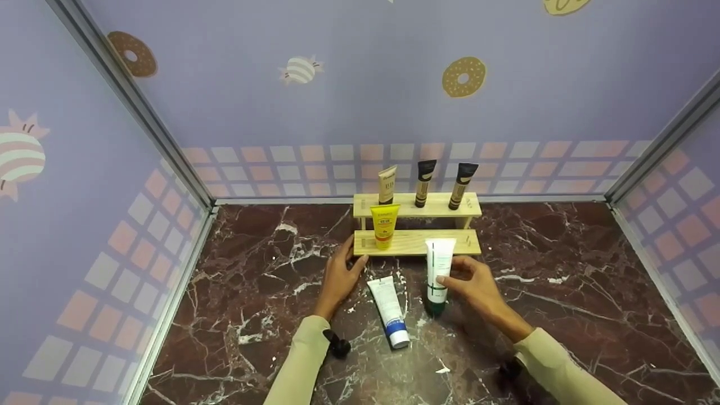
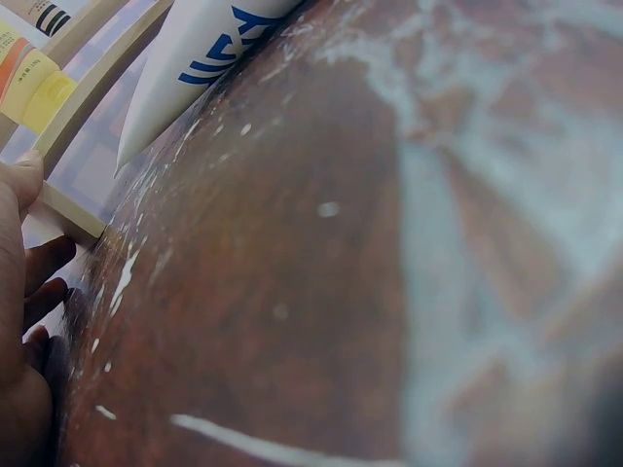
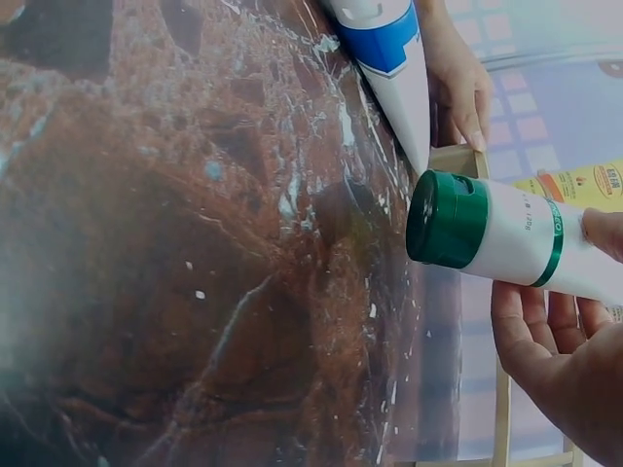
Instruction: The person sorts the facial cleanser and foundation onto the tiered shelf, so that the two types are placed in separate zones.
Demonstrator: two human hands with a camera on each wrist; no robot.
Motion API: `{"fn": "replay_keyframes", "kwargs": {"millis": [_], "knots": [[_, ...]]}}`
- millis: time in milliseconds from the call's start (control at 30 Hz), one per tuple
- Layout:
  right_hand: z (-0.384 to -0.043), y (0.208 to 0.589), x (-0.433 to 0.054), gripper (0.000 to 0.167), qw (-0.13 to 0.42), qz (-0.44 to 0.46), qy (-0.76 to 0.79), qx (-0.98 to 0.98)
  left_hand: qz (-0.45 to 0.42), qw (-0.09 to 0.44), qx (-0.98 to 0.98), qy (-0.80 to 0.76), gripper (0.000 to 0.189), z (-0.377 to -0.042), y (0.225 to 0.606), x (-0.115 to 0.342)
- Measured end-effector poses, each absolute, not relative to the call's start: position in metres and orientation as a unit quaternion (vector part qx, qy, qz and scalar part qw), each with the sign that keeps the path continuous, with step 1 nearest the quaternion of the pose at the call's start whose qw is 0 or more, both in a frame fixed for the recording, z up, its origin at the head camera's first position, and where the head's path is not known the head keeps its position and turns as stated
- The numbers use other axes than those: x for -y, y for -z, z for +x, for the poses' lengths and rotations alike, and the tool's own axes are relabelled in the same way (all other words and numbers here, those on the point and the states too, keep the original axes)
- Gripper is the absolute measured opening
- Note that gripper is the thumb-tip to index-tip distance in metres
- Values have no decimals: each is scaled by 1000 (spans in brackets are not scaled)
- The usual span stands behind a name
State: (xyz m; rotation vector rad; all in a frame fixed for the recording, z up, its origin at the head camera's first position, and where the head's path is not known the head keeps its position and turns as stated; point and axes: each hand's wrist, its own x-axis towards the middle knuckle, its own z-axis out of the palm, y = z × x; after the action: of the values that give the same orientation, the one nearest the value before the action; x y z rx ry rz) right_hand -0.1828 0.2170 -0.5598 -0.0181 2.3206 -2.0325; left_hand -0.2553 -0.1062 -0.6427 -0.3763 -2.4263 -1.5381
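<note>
My right hand (image 1: 478, 284) grips a white squeeze tube (image 1: 440, 264) with a dark green cap, thumb across its front and fingers behind. In the right wrist view its green cap (image 3: 448, 220) is held off the tabletop. A two-step wooden display rack (image 1: 419, 243) stands behind it; my left hand (image 1: 340, 277) holds the left front corner of its lower step, thumb at the front edge. On that step a yellow tube (image 1: 385, 225) stands cap down. Between my hands a white tube with a blue band (image 1: 389, 309) lies on the tabletop.
On the rack's upper step stand a beige tube (image 1: 387, 184) and two black-topped tubes, one in the middle (image 1: 424, 183) and one at right (image 1: 463, 185). The marbled tabletop (image 1: 270, 315) is bounded by patterned panels (image 1: 371, 101) at the back and sides.
</note>
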Motion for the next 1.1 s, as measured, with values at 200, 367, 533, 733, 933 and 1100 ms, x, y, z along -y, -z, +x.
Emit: {"fn": "replay_keyframes", "kwargs": {"millis": [200,367,533,733,933,1100], "knots": [[-187,557,-215,41,12,-25,664,-748,-127,116,833,526,71,-255,642,106],[-190,555,-215,40,-2,-36,655,-755,-133,108,831,529,71,-254,642,106],[-193,549,-211,40,1,-41,662,-749,-129,109,831,531,71,-253,641,107],[-200,542,-207,41,0,-49,668,-743,-128,117,831,528,70,-253,643,107],[-206,539,-204,40,-5,-57,670,-740,-127,119,836,520,69,-254,643,107],[-211,537,-203,39,-14,-62,674,-736,-126,115,838,518,70,-254,642,107]]}}
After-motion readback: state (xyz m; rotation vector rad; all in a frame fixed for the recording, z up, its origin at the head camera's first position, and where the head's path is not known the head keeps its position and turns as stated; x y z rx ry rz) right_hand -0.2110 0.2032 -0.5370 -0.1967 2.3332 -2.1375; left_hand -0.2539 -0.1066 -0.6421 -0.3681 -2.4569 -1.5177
